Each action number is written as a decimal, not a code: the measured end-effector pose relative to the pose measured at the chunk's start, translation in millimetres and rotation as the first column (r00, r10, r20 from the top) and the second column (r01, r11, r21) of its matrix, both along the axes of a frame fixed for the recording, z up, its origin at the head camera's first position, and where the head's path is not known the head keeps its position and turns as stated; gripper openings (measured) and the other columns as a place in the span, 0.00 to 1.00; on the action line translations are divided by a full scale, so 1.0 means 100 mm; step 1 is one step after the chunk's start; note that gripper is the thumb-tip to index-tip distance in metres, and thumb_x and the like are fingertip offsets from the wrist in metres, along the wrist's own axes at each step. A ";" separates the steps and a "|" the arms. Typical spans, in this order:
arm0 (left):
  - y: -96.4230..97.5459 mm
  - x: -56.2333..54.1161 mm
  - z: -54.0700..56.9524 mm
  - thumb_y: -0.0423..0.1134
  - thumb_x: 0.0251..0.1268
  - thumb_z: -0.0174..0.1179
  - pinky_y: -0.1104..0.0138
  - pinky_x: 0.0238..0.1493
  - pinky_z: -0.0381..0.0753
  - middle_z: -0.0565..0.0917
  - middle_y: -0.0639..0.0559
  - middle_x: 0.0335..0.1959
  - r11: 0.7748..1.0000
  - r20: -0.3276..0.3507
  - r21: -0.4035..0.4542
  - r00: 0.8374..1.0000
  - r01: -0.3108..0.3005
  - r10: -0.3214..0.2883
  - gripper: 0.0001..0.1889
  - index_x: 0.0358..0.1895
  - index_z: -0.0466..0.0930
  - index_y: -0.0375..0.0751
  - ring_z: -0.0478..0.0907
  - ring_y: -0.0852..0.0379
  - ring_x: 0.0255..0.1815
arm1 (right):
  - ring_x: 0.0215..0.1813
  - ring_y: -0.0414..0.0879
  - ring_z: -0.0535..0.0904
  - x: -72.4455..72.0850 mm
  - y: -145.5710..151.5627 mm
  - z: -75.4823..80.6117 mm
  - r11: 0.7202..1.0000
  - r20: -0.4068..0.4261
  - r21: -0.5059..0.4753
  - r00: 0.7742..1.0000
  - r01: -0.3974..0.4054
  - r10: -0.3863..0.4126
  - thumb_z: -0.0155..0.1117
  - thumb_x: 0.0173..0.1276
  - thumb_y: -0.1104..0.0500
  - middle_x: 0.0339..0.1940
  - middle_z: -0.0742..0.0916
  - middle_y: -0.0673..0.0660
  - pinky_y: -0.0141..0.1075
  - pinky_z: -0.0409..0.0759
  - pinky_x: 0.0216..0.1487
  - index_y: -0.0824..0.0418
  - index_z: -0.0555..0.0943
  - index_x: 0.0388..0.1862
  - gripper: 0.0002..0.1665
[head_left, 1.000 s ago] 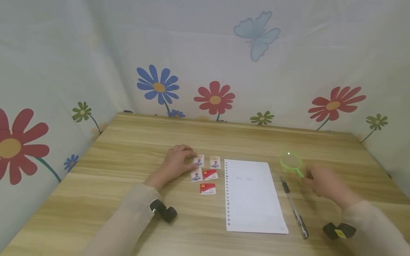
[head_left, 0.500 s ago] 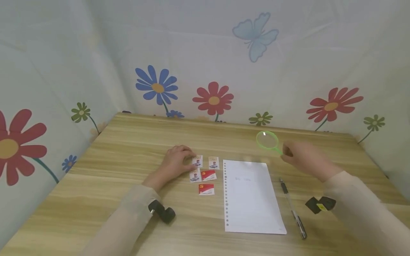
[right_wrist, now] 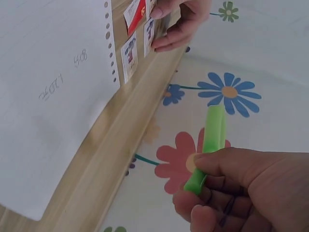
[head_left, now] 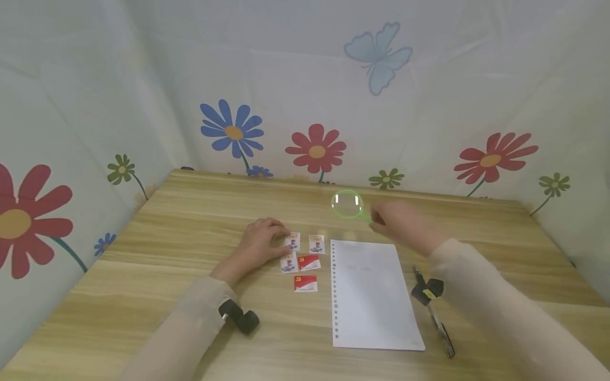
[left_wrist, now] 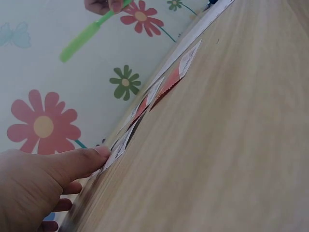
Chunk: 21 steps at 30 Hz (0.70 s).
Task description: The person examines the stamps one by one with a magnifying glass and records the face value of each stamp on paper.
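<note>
In the head view my right hand (head_left: 404,223) holds a green magnifying glass (head_left: 347,204) by its handle, above the table beyond the paper. The right wrist view shows the green handle (right_wrist: 196,181) pinched between thumb and fingers. My left hand (head_left: 257,244) rests on the table at the left of several small stamps. Its fingertips touch the edges of a pale stamp (head_left: 293,242) and another pale stamp (head_left: 288,262). A third pale stamp (head_left: 316,244) lies to their right. Closer to me are two red-and-white stamps, an upper red stamp (head_left: 309,262) and a lower red stamp (head_left: 305,283).
Right of the stamps lies a sheet of hole-punched paper (head_left: 374,301) with handwriting. A pen (head_left: 439,328) lies beside it, partly hidden by the right wrist camera (head_left: 428,291). The wooden table (head_left: 143,296) meets a flowered cloth backdrop (head_left: 267,69).
My right hand has lifted the magnifying glass from beside the pen and carried it left, towards the stamps. The left hand keeps its place at the stamps.
</note>
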<state>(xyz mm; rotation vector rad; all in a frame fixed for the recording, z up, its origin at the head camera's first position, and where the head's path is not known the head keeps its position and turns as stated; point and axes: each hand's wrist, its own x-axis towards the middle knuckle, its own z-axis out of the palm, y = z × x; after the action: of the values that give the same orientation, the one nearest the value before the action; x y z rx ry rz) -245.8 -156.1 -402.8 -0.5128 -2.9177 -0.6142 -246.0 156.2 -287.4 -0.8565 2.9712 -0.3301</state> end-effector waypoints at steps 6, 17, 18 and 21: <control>0.01 0.00 0.01 0.53 0.55 0.67 0.46 0.68 0.64 0.77 0.45 0.60 1.000 0.007 -0.002 1.000 -0.003 0.003 0.25 0.54 0.81 0.47 0.70 0.44 0.64 | 0.25 0.41 0.68 -0.01 -0.21 -0.13 0.998 -0.046 -0.006 0.997 -0.064 0.064 0.64 0.64 0.61 0.19 0.76 0.49 0.31 0.68 0.27 0.58 0.73 0.26 0.10; 0.00 0.01 0.00 0.53 0.54 0.68 0.45 0.67 0.65 0.77 0.45 0.60 1.000 -0.002 -0.020 1.000 0.010 -0.010 0.25 0.54 0.81 0.47 0.70 0.43 0.64 | 0.31 0.40 0.73 0.10 -0.52 -0.40 0.991 -0.107 0.007 0.985 -0.133 0.133 0.67 0.63 0.58 0.27 0.81 0.48 0.30 0.78 0.36 0.56 0.78 0.33 0.06; 0.00 0.01 0.00 0.53 0.54 0.68 0.45 0.67 0.65 0.77 0.45 0.60 1.000 -0.004 -0.026 1.000 0.010 -0.011 0.25 0.54 0.81 0.46 0.70 0.43 0.64 | 0.31 0.40 0.74 0.11 -0.54 -0.41 0.991 -0.100 0.003 0.986 -0.133 0.133 0.67 0.63 0.58 0.27 0.81 0.48 0.30 0.79 0.36 0.55 0.77 0.33 0.06; 0.00 0.00 0.01 0.53 0.54 0.68 0.45 0.67 0.65 0.77 0.44 0.60 0.999 -0.008 -0.036 1.000 0.008 -0.008 0.26 0.54 0.81 0.44 0.70 0.43 0.64 | 0.32 0.39 0.74 0.14 -0.56 -0.45 0.992 -0.074 -0.003 0.990 -0.123 0.122 0.67 0.63 0.57 0.29 0.81 0.47 0.30 0.79 0.37 0.54 0.78 0.35 0.06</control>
<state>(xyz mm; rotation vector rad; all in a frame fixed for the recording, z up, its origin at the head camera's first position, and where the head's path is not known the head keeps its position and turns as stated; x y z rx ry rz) -245.4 -156.0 -402.1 -0.5296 -2.9256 -0.5601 -232.0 99.8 -332.2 -1.0690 2.9677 -0.3112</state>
